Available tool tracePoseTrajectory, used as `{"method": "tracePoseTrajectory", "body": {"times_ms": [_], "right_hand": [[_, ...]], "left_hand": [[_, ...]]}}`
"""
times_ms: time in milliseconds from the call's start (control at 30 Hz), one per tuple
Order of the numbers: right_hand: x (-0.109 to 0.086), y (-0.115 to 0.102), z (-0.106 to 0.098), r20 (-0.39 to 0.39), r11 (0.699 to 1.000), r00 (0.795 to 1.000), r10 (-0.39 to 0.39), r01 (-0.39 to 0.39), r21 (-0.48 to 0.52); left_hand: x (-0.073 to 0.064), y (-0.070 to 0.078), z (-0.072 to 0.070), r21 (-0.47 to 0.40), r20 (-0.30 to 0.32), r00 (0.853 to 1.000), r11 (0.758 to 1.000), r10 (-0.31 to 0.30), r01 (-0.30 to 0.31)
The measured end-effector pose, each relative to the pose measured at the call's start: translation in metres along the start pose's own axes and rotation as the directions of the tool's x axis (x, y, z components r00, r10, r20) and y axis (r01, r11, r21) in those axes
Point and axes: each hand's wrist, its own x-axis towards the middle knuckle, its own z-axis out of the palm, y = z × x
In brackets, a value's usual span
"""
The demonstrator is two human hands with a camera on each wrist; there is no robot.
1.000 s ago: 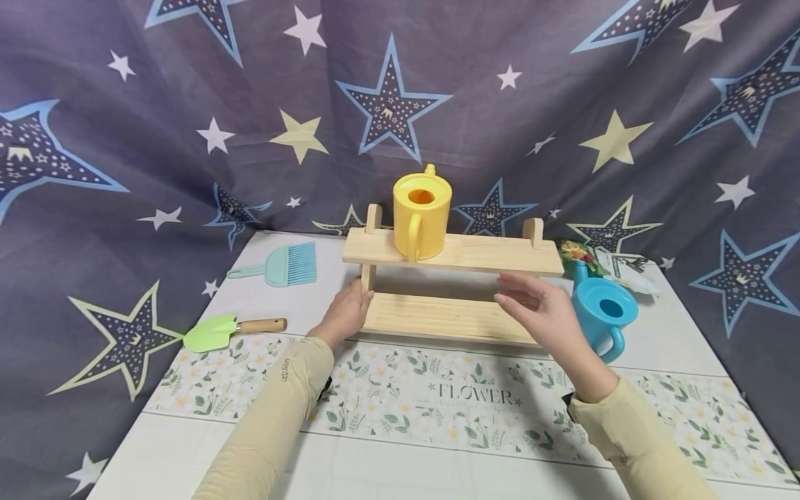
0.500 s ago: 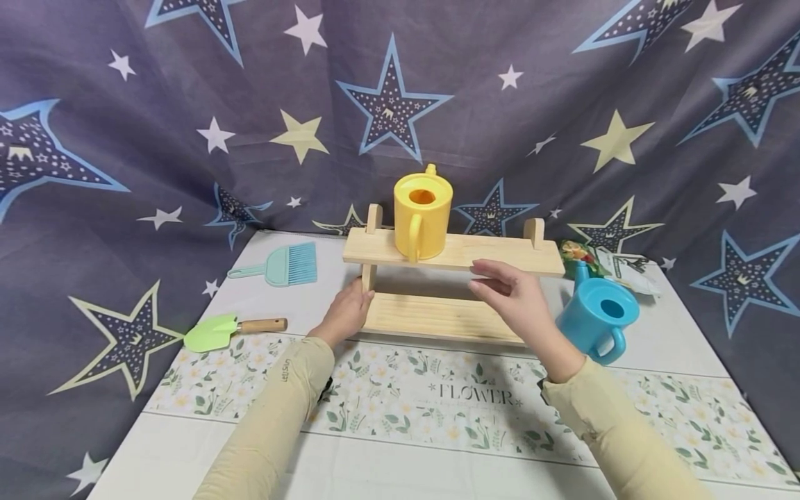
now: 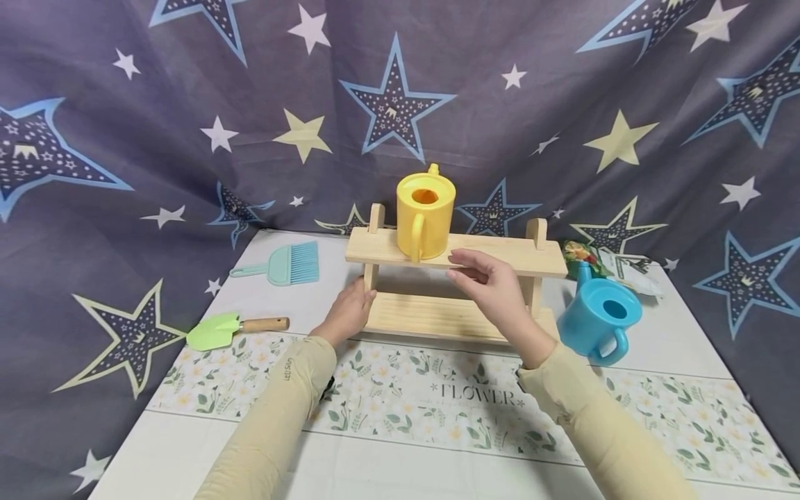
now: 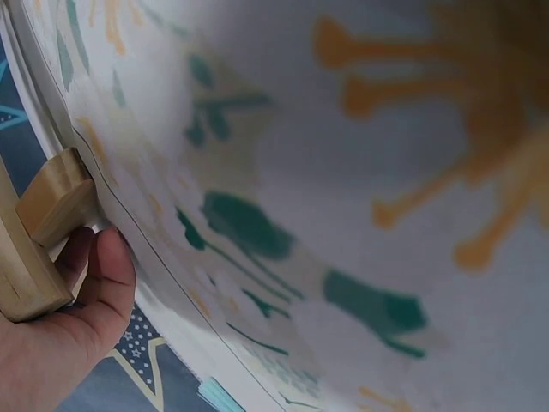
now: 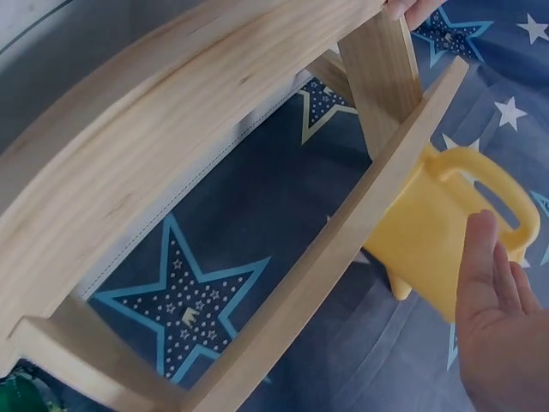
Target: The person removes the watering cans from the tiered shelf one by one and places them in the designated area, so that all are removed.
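Observation:
A two-tier wooden shelf [image 3: 528, 257] stands on the table in the head view. My left hand [image 3: 346, 312] grips its left upright low down, fingers and thumb curled at the wood [image 4: 34, 249] in the left wrist view. On the top board stands a yellow watering can [image 3: 434, 219], upright, its handle [image 3: 417, 237] facing me. In front of that board my right hand [image 3: 500, 295] hovers right of the can, holding nothing. The right wrist view shows the same hand [image 5: 497, 326] beside the yellow can [image 5: 420, 227], its fingers fairly straight.
A blue watering can [image 3: 594, 319] stands right of the shelf, with plastic packets [image 3: 631, 274] behind it. On the left lie a teal brush [image 3: 287, 265] and a green trowel [image 3: 215, 332] with a wooden handle. A star-patterned curtain [image 3: 250, 83] hangs behind.
My right hand has moved left along the front of the shelf, from near the blue watering can towards the yellow one. My left hand has stayed on the upright.

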Motion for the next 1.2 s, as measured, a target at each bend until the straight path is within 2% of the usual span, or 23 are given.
{"method": "tracePoseTrajectory", "body": {"times_ms": [467,600,867,1200], "right_hand": [[0.021,0.004,0.028,-0.023,0.998,1.0,0.0,0.001,0.058],[0.025,0.004,0.036,-0.052,0.999,0.999,0.01,-0.008,0.036],[0.033,0.003,0.054,-0.106,0.999,0.994,-0.035,0.033,-0.017],[0.039,0.001,0.059,-0.126,0.996,0.991,-0.043,0.032,-0.088]], "left_hand": [[0.0,0.0,0.0,0.004,-0.015,1.0,1.0,0.016,-0.016],[-0.001,0.0,0.0,0.003,-0.007,1.0,1.0,0.012,-0.012],[-0.001,0.0,-0.001,0.002,0.005,1.0,1.0,-0.004,0.004],[0.001,-0.001,0.001,-0.006,-0.01,1.0,1.0,-0.001,0.001]]}}
